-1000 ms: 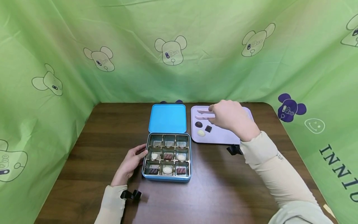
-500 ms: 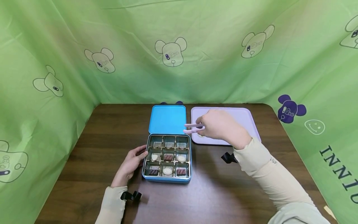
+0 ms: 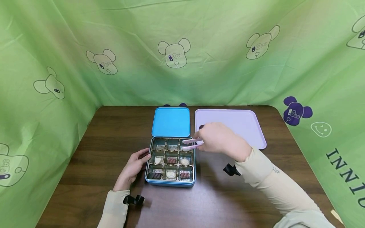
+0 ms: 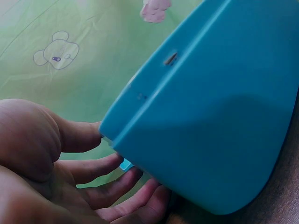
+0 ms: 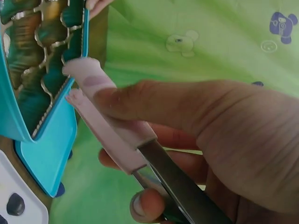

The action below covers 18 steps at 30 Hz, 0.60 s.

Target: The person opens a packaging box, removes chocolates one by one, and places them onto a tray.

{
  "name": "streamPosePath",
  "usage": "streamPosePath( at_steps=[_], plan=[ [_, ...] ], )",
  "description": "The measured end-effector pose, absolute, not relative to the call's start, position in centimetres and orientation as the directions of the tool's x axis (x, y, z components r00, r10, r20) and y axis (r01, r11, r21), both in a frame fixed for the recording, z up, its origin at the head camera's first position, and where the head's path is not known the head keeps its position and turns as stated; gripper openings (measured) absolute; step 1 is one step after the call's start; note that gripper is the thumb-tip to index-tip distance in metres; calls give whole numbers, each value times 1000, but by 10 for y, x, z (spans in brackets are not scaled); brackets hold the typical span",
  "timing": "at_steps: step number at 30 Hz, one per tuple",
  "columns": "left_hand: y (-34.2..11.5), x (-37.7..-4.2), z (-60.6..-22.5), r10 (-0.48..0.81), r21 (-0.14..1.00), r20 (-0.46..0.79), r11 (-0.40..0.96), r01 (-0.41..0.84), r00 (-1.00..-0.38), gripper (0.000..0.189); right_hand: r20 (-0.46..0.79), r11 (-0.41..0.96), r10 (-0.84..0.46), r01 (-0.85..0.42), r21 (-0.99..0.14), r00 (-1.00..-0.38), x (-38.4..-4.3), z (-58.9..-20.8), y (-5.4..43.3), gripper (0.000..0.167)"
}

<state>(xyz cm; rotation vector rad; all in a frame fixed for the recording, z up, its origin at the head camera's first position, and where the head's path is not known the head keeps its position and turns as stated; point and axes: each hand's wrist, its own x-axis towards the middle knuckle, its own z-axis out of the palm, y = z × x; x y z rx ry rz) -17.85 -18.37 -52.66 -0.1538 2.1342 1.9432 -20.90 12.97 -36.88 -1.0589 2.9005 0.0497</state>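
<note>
A blue tin (image 3: 170, 184) with a divided insert stands on the table. White and brown chocolates (image 3: 170, 174) sit in its middle and front rows. Against the tin's left wall, my left hand (image 3: 134, 164) rests with thumb at the rim and fingers on the side. My right hand (image 3: 220, 137) grips pink-tipped metal tongs (image 5: 124, 133). Their tips hover over the back right compartment and stand slightly apart. Whether anything lies between them I cannot tell. Behind the right hand, a dark chocolate (image 3: 201, 126) shows on the tray; the hand hides part of that area.
The tin's blue lid (image 3: 171, 122) lies flat behind it. At the back right is a lilac tray (image 3: 238, 122), partly covered by the right hand. A brown wooden table (image 3: 119, 126) carries everything, and a green patterned curtain (image 3: 142, 82) hangs around its back and sides.
My right hand has carried the tongs from the tray's left part leftward and nearer, to over the tin's back right compartment. The left hand and tin stay in place.
</note>
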Motion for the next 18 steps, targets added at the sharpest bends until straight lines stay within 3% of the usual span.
streamPosePath(
  at_steps=[7,18],
  plan=[
    [-184,-179,-527,88,963,-252,119,-241,-964,44,-93,725,-685,-688,5,-722,-202,-380,124,15],
    [-184,-178,-527,88,961,-257,128,-245,-962,45,-112,700,-704,-712,62,-702,-197,-396,116,17]
  ],
)
